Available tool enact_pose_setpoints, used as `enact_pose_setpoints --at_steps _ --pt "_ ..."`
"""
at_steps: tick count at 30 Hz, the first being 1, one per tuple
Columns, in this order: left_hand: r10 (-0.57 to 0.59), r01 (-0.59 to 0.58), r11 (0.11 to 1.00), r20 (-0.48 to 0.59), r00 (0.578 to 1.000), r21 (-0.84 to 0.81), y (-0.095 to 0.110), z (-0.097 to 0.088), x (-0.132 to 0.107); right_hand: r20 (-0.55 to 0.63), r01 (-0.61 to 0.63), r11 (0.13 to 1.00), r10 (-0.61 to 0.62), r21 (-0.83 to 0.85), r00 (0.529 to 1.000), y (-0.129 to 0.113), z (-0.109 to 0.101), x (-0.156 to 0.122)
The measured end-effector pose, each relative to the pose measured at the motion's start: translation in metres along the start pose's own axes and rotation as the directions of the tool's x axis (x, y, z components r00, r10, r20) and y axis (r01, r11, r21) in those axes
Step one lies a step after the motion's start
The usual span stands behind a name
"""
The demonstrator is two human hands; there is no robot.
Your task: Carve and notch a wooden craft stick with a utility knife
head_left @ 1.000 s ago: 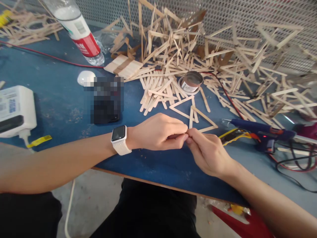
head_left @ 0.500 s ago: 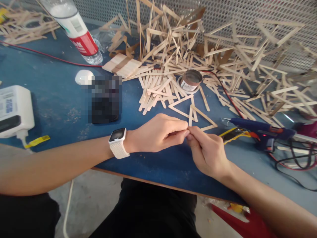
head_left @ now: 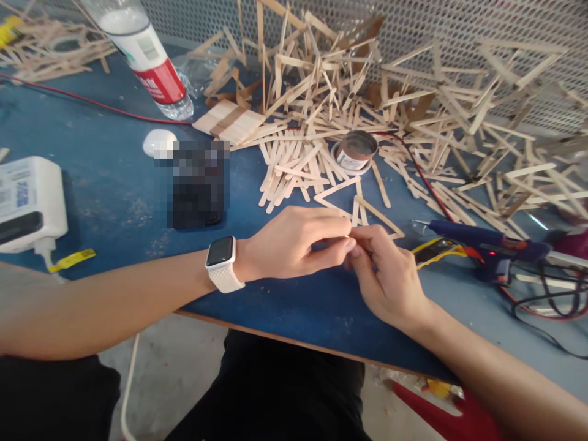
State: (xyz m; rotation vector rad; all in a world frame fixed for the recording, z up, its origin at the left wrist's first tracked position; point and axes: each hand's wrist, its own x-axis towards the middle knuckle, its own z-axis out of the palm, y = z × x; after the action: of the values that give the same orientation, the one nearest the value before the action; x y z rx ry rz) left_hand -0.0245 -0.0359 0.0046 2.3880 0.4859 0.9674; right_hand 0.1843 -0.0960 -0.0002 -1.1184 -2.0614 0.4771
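My left hand [head_left: 305,240], with a watch [head_left: 221,252] on its wrist, is closed in a pinch above the front part of the blue table. Its fingertips meet those of my right hand [head_left: 388,269], which is closed too. Only a tiny pale sliver shows between the fingers, and its kind is hidden. Just beyond the hands lie wooden craft sticks joined in angles, one of them a triangular frame [head_left: 380,212]. To the right of my right hand rests a blue glue gun [head_left: 482,236] with a small red light.
Loose craft sticks [head_left: 294,160] spread behind the hands, with a tangled heap along the perforated metal screen [head_left: 413,24]. A tape roll [head_left: 356,150] stands among them. Leftward are a water bottle [head_left: 160,79], white earbud case [head_left: 158,143], blurred dark object [head_left: 197,190] and white power adapter [head_left: 32,202].
Both hands stay pinched together. The right fingers have shifted slightly, and a pale sliver now shows between the fingertips. The whole view has drifted a little.
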Motion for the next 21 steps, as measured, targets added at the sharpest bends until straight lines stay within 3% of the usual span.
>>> enact_pose_setpoints --at_steps 5,8,10,11,13,16,18,21 --pt "0.016 -0.020 0.999 -0.114 0.993 -0.042 -0.003 0.002 -0.001 -0.031 -0.030 1.000 0.030 0.002 0.999 0.004 0.000 -0.001" --pt "-0.004 -0.015 0.996 -0.204 0.979 -0.090 -0.003 0.000 0.000 -0.018 0.055 0.975 -0.060 -0.215 0.998 0.004 -0.020 0.003" --pt "-0.039 0.007 0.991 -0.241 0.970 -0.131 -0.003 -0.002 0.001 0.131 0.120 0.950 -0.085 -0.287 0.988 0.006 -0.042 0.002" --pt "-0.063 0.023 0.986 -0.244 0.968 -0.163 -0.004 -0.003 0.001 0.285 0.213 0.911 -0.111 -0.355 0.952 0.008 -0.054 0.000" --pt "-0.106 0.051 0.970 -0.225 0.969 -0.237 -0.004 -0.002 0.000 0.462 0.304 0.844 -0.076 -0.442 0.884 0.017 -0.076 -0.008" --pt "-0.153 0.098 0.947 -0.165 0.974 -0.305 -0.005 -0.002 -0.001 0.514 0.367 0.794 -0.081 -0.484 0.854 0.034 -0.095 -0.021" --pt "-0.203 0.166 0.936 -0.094 0.975 -0.309 -0.006 -0.001 -0.001 0.551 0.393 0.783 -0.078 -0.482 0.831 0.043 -0.098 -0.027" --pt "-0.276 0.261 0.928 -0.022 0.961 -0.265 -0.008 -0.001 -0.001 0.545 0.353 0.808 -0.047 -0.472 0.837 0.048 -0.096 -0.029"
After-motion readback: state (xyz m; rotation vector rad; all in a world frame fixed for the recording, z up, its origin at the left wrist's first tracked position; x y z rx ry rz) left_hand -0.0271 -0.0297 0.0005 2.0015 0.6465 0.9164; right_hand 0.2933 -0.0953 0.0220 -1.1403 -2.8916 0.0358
